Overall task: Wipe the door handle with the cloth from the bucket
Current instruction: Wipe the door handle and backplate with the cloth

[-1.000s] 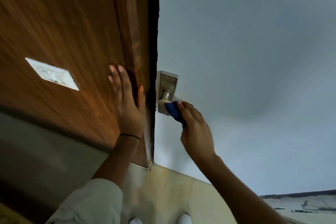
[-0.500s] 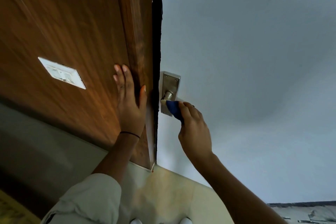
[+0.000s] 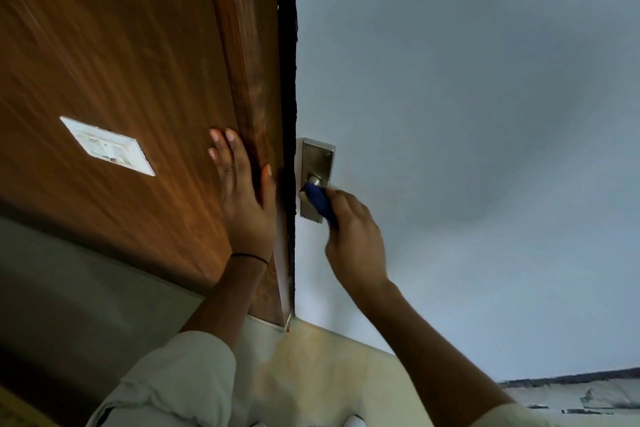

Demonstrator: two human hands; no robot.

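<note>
— Where do we find the cloth (image 3: 320,200)?

— Bunched in the right hand (image 3: 353,236); we see its fingers (image 3: 341,199) curled tight round a blue wad, which sticks out past the fingertips toward the upper left and presses on the door handle (image 3: 313,181); the lever itself is mostly hidden beneath the fabric, so only a rounded metal stub shows just above the cloth.

— And the plate behind it?

— The backplate (image 3: 316,163) stands upright on the pale door (image 3: 450,114), reaching above and below those fingertips; two screws show near its top.

— What about the other hand?

— The left hand (image 3: 244,204) lies flat and spread on the wooden panel (image 3: 121,62), gripping nothing; its thumb runs along the darker frame strip (image 3: 252,80) (a thin black band circles the wrist), and a dark gap separates that thumb from the plate.

— Anything further out?

— Well left of the left fingertips we note a white switch plate (image 3: 107,146); the right hand looks slightly blurred, so we cannot be sure how much of the lever the cloth wraps.
</note>
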